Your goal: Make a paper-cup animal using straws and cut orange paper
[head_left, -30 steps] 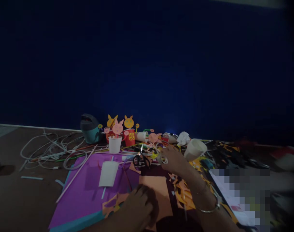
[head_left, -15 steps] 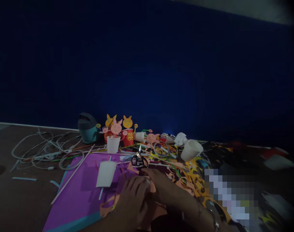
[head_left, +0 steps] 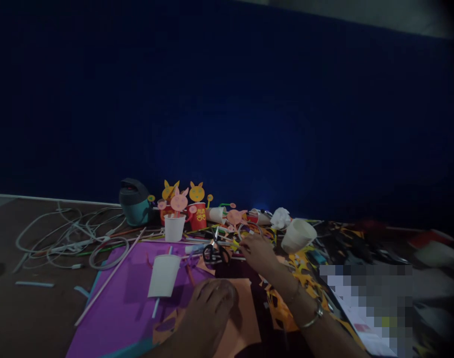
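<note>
My left hand [head_left: 212,311] lies at the bottom of the view with curled fingers pressed on an orange paper sheet [head_left: 241,318]. That sheet overlaps the edge of a purple foam board [head_left: 115,308]. My right hand [head_left: 258,251], with a metal bangle [head_left: 312,318] on its wrist, reaches among paper scraps, just right of black-handled scissors [head_left: 214,253]. Its fingers are bunched, and I cannot tell whether they pinch anything small. A white paper cup [head_left: 164,276] lies on the purple board, left of both hands.
Paper-cup animal figures [head_left: 180,201] and a red cup [head_left: 197,216] stand at the back, beside a teal-and-black appliance [head_left: 134,203]. White cables [head_left: 62,238] tangle at the left. An overturned white cup [head_left: 298,236] lies among orange scraps. A dark blue wall rises behind.
My right hand has moved away from my left hand, up and forward towards the scissors. The orange sheet shows more fully now. My left hand stays on it.
</note>
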Motion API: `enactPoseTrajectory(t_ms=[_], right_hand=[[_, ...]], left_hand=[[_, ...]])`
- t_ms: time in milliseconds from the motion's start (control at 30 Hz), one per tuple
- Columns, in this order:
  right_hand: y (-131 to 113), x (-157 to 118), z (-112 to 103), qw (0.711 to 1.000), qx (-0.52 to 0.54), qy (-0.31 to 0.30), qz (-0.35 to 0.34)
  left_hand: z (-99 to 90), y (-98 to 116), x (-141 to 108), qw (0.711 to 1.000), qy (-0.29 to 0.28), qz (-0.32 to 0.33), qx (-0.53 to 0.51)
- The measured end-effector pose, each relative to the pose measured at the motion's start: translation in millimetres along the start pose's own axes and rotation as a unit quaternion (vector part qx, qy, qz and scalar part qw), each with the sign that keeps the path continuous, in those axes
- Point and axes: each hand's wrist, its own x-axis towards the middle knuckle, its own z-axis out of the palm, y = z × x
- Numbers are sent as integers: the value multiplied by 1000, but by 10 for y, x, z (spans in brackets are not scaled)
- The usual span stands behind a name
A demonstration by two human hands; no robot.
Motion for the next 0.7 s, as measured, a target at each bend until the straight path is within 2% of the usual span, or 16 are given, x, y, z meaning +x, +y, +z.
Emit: enactPoseTrajectory(t_ms=[167, 367, 533, 700], right_hand=[[97, 7, -68, 999, -27, 16, 19], [314, 80, -175, 996, -54, 41, 60], [320, 166, -176, 994, -55, 50, 75], [442, 89, -185, 982, -62, 62, 168]], left_hand=[[-83, 8, -9, 999, -13, -36, 7], [-60, -4, 14, 993, -77, -84, -6], [-72, 3, 33, 997, -65, -47, -23], [-39, -8, 8, 993, -78, -59, -71]])
